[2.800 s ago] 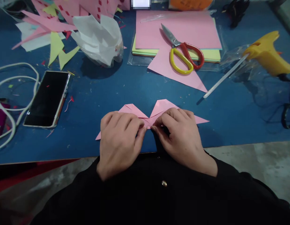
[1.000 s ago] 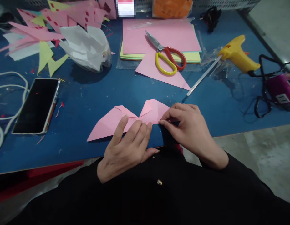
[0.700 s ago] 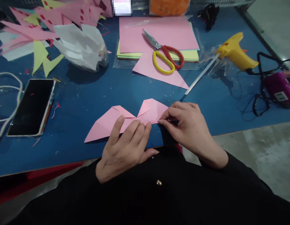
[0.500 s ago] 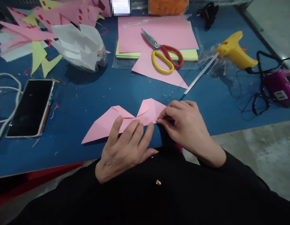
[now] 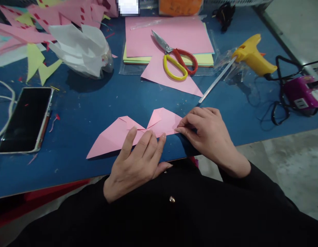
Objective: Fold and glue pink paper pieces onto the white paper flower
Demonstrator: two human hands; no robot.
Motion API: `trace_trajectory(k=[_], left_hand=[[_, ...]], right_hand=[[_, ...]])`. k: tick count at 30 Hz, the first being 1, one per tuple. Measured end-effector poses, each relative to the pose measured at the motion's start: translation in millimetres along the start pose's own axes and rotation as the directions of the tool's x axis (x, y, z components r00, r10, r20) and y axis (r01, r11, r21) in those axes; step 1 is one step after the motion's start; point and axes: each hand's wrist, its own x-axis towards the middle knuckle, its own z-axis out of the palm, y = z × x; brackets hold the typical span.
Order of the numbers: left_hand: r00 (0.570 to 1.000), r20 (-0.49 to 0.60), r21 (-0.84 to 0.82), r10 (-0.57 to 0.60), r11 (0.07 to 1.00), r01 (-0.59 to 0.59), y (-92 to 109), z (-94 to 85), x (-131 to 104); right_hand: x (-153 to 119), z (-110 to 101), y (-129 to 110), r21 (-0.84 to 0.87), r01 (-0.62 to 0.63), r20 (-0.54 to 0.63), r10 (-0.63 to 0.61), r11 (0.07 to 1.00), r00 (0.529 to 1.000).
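Note:
A folded sheet of pink paper (image 5: 109,139) lies on the blue table near its front edge, with two peaks and a notch between them on the far side. My left hand (image 5: 138,159) rests with spread fingers on the paper's near edge, left of the middle. At the right end, my right hand (image 5: 207,132) pinches the paper's edge between thumb and forefinger. Beyond the paper, scissors (image 5: 171,56) with one red and one yellow handle lie across pink sheets. A yellow glue gun (image 5: 255,56) with a long clear glue stick (image 5: 216,80) lies at the right.
A stack of coloured paper (image 5: 138,37) lies at the back. A plastic-wrapped white bundle (image 5: 80,51) and paper offcuts (image 5: 34,63) occupy the back left. A phone (image 5: 26,118) and white cable (image 5: 12,99) lie left. A purple device (image 5: 301,92) with black cords sits right.
My right hand has slid a little to the right along the paper's near edge, still pinching. My left hand stays on the paper. The whole view has shifted slightly.

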Motion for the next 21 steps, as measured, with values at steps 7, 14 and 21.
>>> trace_trajectory(k=[7, 14, 21], left_hand=[[1.000, 0.005, 0.047, 0.014, 0.999, -0.015, -0.3, 1.2, 0.2], [1.000, 0.005, 0.017, 0.011, 1.000, -0.011, -0.8, 1.7, -0.5], [1.000, 0.002, 0.017, 0.007, 1.000, -0.007, -0.4, 3.1, -1.3]], right_hand=[[-6.4, -1.7, 10.4, 0.146, 0.034, -0.017, -0.032, 0.989, 0.999], [-2.7, -0.6, 6.2, 0.131, -0.016, 0.010, 0.015, 0.991, 1.000], [-0.4, -3.5, 13.0, 0.084, 0.017, 0.018, -0.018, 0.996, 1.000]])
